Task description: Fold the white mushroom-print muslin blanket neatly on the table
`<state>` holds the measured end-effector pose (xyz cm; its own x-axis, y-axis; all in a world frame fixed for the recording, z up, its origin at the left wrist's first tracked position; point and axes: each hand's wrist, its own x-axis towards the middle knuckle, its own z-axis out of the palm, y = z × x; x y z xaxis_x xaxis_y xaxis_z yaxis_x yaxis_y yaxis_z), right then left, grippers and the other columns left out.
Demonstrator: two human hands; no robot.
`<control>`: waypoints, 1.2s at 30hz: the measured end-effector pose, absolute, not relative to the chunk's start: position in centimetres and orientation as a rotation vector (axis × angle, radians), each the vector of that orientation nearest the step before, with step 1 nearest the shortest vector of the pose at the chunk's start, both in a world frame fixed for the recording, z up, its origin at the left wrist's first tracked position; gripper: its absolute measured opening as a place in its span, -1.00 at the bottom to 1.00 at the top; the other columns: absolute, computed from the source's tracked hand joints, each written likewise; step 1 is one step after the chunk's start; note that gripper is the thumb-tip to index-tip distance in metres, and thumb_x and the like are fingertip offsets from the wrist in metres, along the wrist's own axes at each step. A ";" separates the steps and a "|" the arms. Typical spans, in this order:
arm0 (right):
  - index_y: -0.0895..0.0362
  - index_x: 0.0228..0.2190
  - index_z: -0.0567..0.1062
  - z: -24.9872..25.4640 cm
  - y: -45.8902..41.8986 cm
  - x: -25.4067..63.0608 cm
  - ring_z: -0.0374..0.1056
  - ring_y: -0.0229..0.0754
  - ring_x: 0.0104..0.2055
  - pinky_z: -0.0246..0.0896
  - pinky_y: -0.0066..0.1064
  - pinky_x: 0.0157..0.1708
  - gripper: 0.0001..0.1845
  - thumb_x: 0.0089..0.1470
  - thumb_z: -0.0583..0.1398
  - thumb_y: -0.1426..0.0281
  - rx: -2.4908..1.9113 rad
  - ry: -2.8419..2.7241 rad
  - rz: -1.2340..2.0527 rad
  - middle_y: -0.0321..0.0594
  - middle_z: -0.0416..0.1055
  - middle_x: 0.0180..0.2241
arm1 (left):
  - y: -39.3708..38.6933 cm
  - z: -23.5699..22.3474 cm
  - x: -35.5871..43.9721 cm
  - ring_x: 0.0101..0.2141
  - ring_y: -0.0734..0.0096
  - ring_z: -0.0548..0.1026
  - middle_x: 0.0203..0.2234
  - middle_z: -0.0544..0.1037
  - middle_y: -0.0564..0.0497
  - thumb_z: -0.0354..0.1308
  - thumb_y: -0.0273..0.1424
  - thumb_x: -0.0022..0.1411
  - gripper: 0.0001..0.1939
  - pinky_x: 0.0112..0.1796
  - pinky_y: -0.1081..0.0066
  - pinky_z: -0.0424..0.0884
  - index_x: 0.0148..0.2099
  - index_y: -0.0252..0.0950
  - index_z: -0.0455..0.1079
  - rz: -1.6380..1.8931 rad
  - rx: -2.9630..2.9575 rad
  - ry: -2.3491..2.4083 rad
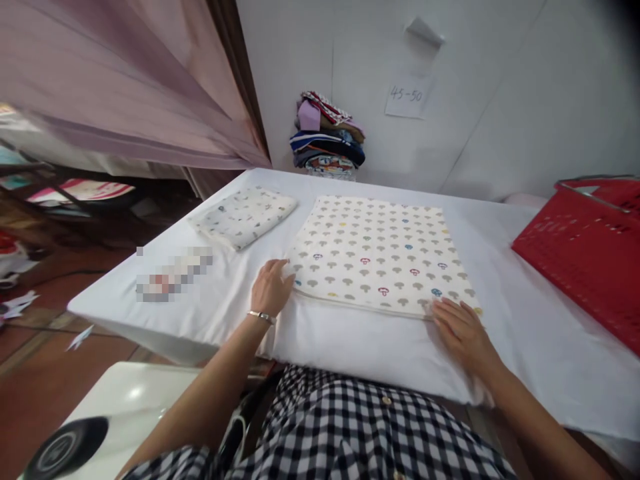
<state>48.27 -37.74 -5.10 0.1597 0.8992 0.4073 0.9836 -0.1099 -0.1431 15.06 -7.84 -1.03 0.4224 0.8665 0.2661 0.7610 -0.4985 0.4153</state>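
Note:
A white cloth printed with small mushrooms [380,253] lies folded flat on the white-covered table [360,340] in front of me. My left hand [273,288] rests at its near left corner, fingers stretched out and touching the edge. At the near right corner lies my right hand [463,330], its fingers extended over the cloth's edge. Neither hand grips anything. Farther left on the table is a smaller folded white cloth with a scattered print [245,217].
A red plastic basket [585,253] stands at the right. Folded clothes [327,143] are stacked beyond the table's far edge. A pixelated item [173,275] lies at the left. A pink curtain [150,80] hangs at upper left, and a white stool-like surface [130,407] is below.

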 end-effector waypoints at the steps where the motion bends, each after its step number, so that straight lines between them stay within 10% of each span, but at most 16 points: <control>1: 0.07 -0.11 0.45 -4.9 -36.9 47.6 0.22 -0.07 0.08 -0.02 -0.04 0.12 -0.69 0.17 0.00 0.34 -2.016 -1.821 -0.290 -0.16 0.40 -0.05 | -8.3 -1.1 15.3 -0.08 0.21 0.36 -0.06 0.40 -0.12 0.05 -0.34 0.17 -0.64 -0.08 0.28 0.27 0.01 -0.30 0.32 0.727 2.507 1.342; 10: 0.07 -0.17 0.48 -3.2 -30.4 42.4 0.32 -0.09 -0.09 0.23 -0.13 -0.07 -0.67 0.21 -0.02 0.28 -1.782 -1.952 -0.025 -0.16 0.44 -0.14 | -12.2 -3.1 18.1 -0.17 0.29 0.37 -0.25 0.51 -0.04 0.07 -0.35 0.21 -0.82 -0.11 0.25 0.22 -0.20 -0.26 0.47 0.691 2.763 0.599; 36: 0.11 -0.28 0.44 -3.2 -27.8 41.0 0.28 -0.13 -0.22 0.21 -0.25 -0.22 -0.65 0.24 -0.10 0.31 -1.733 -2.064 -0.090 -0.13 0.39 -0.27 | -13.0 -3.3 20.0 -0.31 0.36 0.35 -0.39 0.44 -0.04 -0.05 -0.40 0.27 -0.76 -0.24 0.31 0.25 -0.34 -0.30 0.43 0.573 2.858 0.649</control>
